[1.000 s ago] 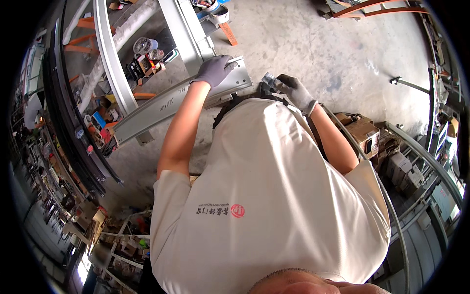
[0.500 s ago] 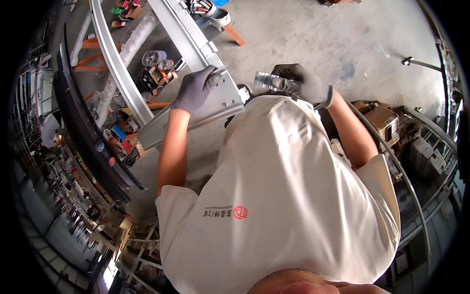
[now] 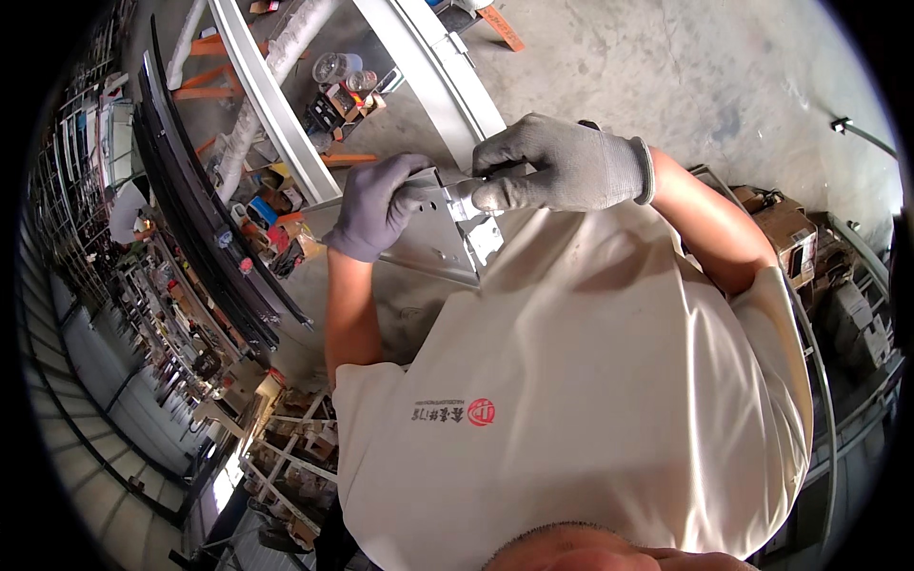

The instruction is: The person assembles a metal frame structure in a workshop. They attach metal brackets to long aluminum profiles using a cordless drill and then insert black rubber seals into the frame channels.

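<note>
My left hand [image 3: 376,207], in a grey glove, grips the upper edge of a grey metal profile [image 3: 430,249] with small holes near its end. My right hand [image 3: 562,167], gloved as well, pinches a small shiny metal bracket [image 3: 464,202] between thumb and fingers. The bracket is at the profile's right end, close beside the left fingers; whether it sits in or only against the profile is hidden. Below it, a pale fitting [image 3: 486,238] shows at the profile's end.
A long pale metal beam [image 3: 428,71] runs away beyond my hands, with another [image 3: 271,100] to its left. Orange trestle legs [image 3: 205,86] stand on the concrete floor. Dark profiles [image 3: 195,209] lie far left, and cardboard boxes [image 3: 788,243] stand to the right.
My right hand has moved left with the bracket, bringing it to the end of the profile. My left hand still grips the profile. The view has shifted slightly.
</note>
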